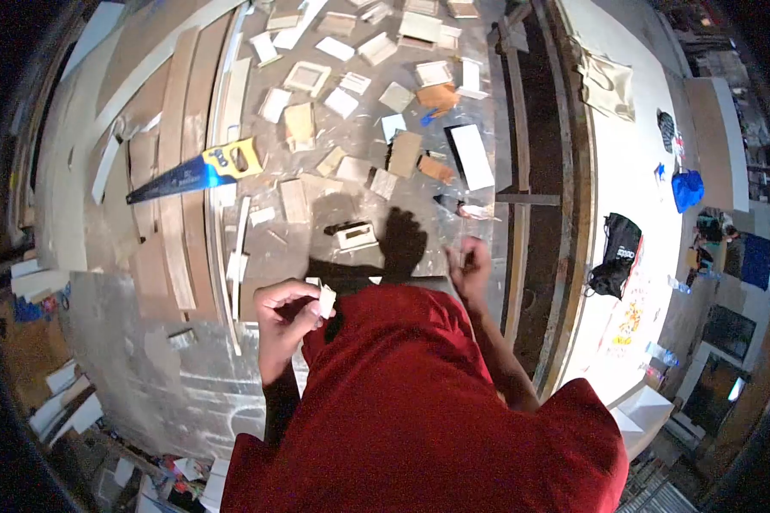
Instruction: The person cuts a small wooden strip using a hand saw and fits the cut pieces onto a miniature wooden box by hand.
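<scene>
Between the thumb and fingers of my left hand (284, 321) is a small pale wooden piece (327, 301), held just left of the red shirt. My right hand (470, 269) is raised over the right part of the work surface, its fingers curled and blurred; whether anything is in it cannot be made out. A small pale block with a dark slot (355, 236) lies on the surface between the hands, partly in shadow. Farther forward, a white rectangular block (470, 156) rests beside a brown flat piece (404, 154).
Many wooden offcuts (308, 78) are scattered ahead. A handsaw (198, 171) with a yellow handle lies on long boards (176, 154) at the left. Right of the surface runs a dark gap with wooden beams (526, 198), then a pale table with a black bag (622, 248) and blue bag (687, 191).
</scene>
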Demonstrator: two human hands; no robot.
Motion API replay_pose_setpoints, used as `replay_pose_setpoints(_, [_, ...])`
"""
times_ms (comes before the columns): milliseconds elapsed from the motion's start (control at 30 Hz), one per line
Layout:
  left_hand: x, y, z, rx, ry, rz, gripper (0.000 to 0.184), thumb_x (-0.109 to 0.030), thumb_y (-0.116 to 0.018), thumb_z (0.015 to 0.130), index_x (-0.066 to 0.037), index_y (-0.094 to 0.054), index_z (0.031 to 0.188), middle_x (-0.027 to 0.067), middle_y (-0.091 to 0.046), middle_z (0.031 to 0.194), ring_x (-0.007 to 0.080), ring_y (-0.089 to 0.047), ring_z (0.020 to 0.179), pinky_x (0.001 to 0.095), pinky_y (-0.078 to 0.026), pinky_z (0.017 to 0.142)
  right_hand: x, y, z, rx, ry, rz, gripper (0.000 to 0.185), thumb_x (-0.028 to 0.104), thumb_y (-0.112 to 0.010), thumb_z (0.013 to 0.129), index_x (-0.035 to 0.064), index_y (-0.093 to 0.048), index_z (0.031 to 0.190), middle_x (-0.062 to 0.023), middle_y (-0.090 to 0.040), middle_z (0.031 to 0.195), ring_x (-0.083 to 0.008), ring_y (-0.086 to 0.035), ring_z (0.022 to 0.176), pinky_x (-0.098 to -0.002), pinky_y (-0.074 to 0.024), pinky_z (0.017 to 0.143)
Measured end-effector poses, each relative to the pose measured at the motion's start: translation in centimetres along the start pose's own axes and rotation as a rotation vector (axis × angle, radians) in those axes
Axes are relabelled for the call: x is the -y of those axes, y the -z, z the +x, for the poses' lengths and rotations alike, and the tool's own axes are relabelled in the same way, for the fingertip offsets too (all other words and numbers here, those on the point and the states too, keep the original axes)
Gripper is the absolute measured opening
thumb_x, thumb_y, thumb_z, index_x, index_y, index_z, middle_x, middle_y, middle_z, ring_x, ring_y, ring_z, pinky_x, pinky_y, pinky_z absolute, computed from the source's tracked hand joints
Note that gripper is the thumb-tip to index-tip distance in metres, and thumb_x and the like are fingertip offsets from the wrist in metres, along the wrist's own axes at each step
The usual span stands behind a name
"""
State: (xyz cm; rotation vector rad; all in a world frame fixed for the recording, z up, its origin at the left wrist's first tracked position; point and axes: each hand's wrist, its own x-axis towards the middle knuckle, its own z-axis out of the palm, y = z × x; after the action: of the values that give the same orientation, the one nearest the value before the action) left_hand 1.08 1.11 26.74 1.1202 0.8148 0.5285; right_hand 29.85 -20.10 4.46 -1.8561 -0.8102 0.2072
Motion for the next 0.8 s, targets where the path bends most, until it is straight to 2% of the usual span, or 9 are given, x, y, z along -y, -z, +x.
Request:
replay_pose_setpoints(100, [-0.7,-2.2,1.3,0.155,-0.014,0.121,0.015,0.004,-0.067,0.083,0.005,-0.070,0.098,0.0094,-0.073,0.088,0.0116,-0.068,0.076,0.0247,-0.054,0.067,-0.7,3.9,1.7,-0.227,-0.039,0.073,0.048,0.014,-0.087,0.079,-0.0031,-0.059,0.114,-0.0035,-0.050,0.092,-0.0133,-0.045,0.078,-0.0259,-0.0424,0.072])
replay_pose_setpoints(167, [-2.9,-5.3,1.4,0.195,-0.046,0.247,0.023,0.008,-0.063,0.076,0.004,-0.071,0.098,0.0096,-0.073,0.088,0.0118,-0.068,0.076,0.0272,-0.054,0.068,-0.2,6.0,3.0,-0.265,-0.181,-0.322,0.053,0.023,-0.087,0.078,0.0064,-0.062,0.121,-0.0089,-0.053,0.088,-0.0226,-0.058,0.081,-0.0312,-0.0497,0.067])
replay_pose_setpoints(300, [-10.3,-11.5,1.7,0.781,-0.572,0.651,0.051,-0.006,-0.071,0.070,-0.007,-0.072,0.120,0.0021,-0.064,0.070,0.0179,-0.060,0.059,0.0323,-0.048,0.054,-0.4,7.2,6.5,-0.073,-0.084,-0.512,0.059,0.032,-0.089,0.075,0.0125,-0.065,0.125,-0.0090,-0.060,0.094,-0.0236,-0.062,0.073,-0.0338,-0.0528,0.066])
replay_pose_setpoints(333, [-10.8,-13.4,1.5,0.789,-0.575,0.643,0.051,-0.006,-0.071,0.070,-0.007,-0.072,0.120,0.0021,-0.064,0.070,0.0179,-0.060,0.059,0.0323,-0.048,0.054,-0.9,7.3,7.0,-0.031,-0.105,-0.461,0.060,0.035,-0.088,0.074,0.0144,-0.065,0.126,-0.0089,-0.062,0.095,-0.0239,-0.062,0.070,-0.0346,-0.0533,0.065])
replay_pose_setpoints(367, [-11.0,-15.7,0.8,0.680,-0.822,0.537,0.052,-0.006,-0.072,0.070,-0.008,-0.071,0.122,0.0003,-0.060,0.078,0.0134,-0.058,0.061,0.0283,-0.049,0.055,-1.3,7.6,7.6,-0.014,-0.037,-0.489,0.057,0.032,-0.087,0.076,0.0133,-0.065,0.125,-0.0085,-0.064,0.092,-0.0232,-0.062,0.067,-0.0343,-0.0522,0.062])
replay_pose_setpoints(500, [-14.1,-20.2,-1.4,0.583,-0.483,0.657,0.025,-0.009,-0.075,0.074,-0.026,-0.075,0.092,-0.0031,-0.064,0.077,0.0126,-0.059,0.061,0.0257,-0.050,0.050,-2.0,8.4,9.1,0.088,-0.065,-0.430,0.039,0.016,-0.084,0.079,0.0080,-0.070,0.115,-0.0093,-0.068,0.094,-0.0224,-0.066,0.068,-0.0338,-0.0530,0.061])
replay_pose_setpoints(600, [-10.8,-22.1,1.2,0.673,-1.029,0.488,0.055,-0.004,-0.074,0.073,-0.013,-0.068,0.127,-0.0001,-0.056,0.084,0.0131,-0.059,0.065,0.0276,-0.054,0.062,-3.3,9.3,9.9,0.163,-0.097,-0.315,0.033,0.013,-0.083,0.079,0.0069,-0.072,0.110,-0.0109,-0.069,0.099,-0.0236,-0.067,0.070,-0.0336,-0.0537,0.062])
replay_pose_setpoints(700, [-8.8,-23.0,2.0,0.811,-0.360,0.536,0.053,-0.003,-0.070,0.080,-0.014,-0.065,0.131,0.0076,-0.061,0.084,0.0207,-0.062,0.069,0.0346,-0.057,0.068,-5.0,9.2,10.5,0.186,-0.078,-0.196,0.023,0.012,-0.079,0.083,0.0055,-0.071,0.103,-0.0128,-0.069,0.101,-0.0264,-0.069,0.073,-0.0365,-0.0538,0.062])
replay_pose_setpoints(800, [-5.8,-23.3,2.6,0.759,-0.163,0.686,0.047,-0.003,-0.070,0.082,-0.008,-0.064,0.128,0.0138,-0.070,0.094,0.0302,-0.070,0.084,0.0394,-0.057,0.073,-4.5,9.6,11.2,0.290,0.000,-0.329,0.017,0.008,-0.071,0.086,0.0057,-0.065,0.102,-0.0136,-0.068,0.103,-0.0311,-0.071,0.082,-0.0418,-0.0543,0.064])
